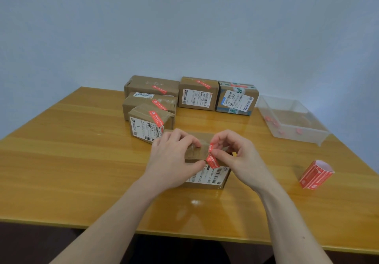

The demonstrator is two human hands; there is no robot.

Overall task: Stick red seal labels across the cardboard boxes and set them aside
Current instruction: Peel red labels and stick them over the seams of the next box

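A brown cardboard box (207, 178) with a white shipping label on its front lies in the middle of the table. My left hand (174, 159) grips its left end, fingers over the top and thumb on the front. A red seal label (212, 157) runs over the box's top front edge. My right hand (235, 155) pinches the label with thumb and fingers, its upper end lifted off the box. A roll of red seal labels (314, 174) lies on the table to the right.
Several sealed boxes with red labels stand behind: three stacked toward the left (151, 107), two at the back (198, 94) (236, 98). A clear plastic tray (291, 118) with small red scraps sits at the right. The wooden table's front edge (184, 233) is near me.
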